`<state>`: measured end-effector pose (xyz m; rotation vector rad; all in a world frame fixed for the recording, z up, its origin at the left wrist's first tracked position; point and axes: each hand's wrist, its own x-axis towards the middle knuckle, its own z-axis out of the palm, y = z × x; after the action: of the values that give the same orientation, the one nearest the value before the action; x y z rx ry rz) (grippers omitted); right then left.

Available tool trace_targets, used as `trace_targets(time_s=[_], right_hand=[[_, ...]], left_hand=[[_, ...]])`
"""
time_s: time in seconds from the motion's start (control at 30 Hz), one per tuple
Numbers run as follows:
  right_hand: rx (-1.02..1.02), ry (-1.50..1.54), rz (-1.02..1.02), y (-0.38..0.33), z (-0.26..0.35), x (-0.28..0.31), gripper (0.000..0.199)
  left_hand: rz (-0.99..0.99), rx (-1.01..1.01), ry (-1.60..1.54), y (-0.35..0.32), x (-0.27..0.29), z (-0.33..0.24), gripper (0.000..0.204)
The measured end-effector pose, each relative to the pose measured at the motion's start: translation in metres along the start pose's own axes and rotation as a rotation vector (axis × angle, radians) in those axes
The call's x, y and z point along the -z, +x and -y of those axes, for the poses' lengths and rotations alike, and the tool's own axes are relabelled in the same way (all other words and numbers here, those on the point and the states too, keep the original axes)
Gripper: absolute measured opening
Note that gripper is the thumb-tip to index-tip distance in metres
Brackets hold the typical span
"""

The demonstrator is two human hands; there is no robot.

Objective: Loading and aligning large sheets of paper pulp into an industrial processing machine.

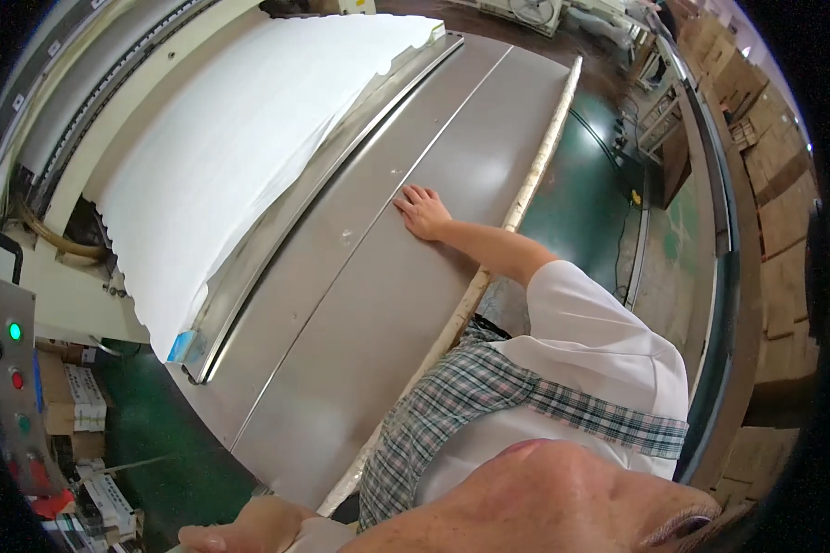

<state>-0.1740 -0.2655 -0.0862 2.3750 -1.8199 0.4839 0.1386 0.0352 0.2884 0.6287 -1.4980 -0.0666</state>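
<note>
My right hand (pixel 423 214) lies palm down on a smooth grey metal table (pixel 387 304), its fingers slightly spread and resting by a long straight seam. Nothing shows in its grasp. At the lower edge of the picture, my left hand (pixel 258 523) is cut off by the frame. Its thumb points left, and most of its fingers are hidden, so whether it holds anything is unclear. Beyond the table, a wide white sheet (pixel 240 138) with ragged edges hangs down to a long metal bar (pixel 327 198). Blue tape (pixel 182 347) marks the bar's near left end.
A pale, patchy wrapped pole (pixel 535 175) runs along the table edge against my body. A control panel (pixel 9 387) with lit buttons stands at left, above cartons (pixel 72 392) on the green floor. Stacked cardboard boxes (pixel 774 203) line the right side.
</note>
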Motion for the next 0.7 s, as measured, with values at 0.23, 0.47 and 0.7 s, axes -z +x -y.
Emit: trace_targets(time_s=[0.23,0.47,0.7], right_hand=[[0.040,-0.012,-0.008,0.006,0.003,0.000,0.034],[0.027,0.034,-0.058,0.003,0.006,0.000,0.033],[0.028,0.048,-0.046,0.005,0.009,0.006,0.032]], left_hand=[[-0.045,0.387,-0.710,-0.010,0.013,0.047,0.033],[0.173,0.727,-1.197,0.019,-0.014,0.009,0.033],[0.009,0.479,-1.241,0.005,-0.022,-0.010,0.038]])
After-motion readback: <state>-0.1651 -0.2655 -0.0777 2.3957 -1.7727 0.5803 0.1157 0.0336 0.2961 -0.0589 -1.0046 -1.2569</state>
